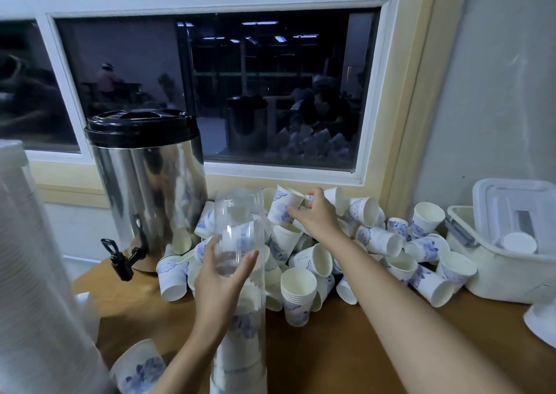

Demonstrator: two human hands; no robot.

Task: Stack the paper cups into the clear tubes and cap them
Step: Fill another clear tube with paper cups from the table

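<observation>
A tall clear tube stands upright near the front of the wooden counter, its lower part filled with stacked white-and-blue paper cups. My left hand grips the tube around its middle. A big heap of loose paper cups lies against the wall under the window. My right hand reaches over the heap and pinches the rim of one paper cup at the back. A short stack of nested cups stands upright at the front of the heap.
A steel drinks urn with a black lid and tap stands at the left rear. A white lidded bin sits at the right. A tall white stack fills the left edge. One more paper cup sits at the front left.
</observation>
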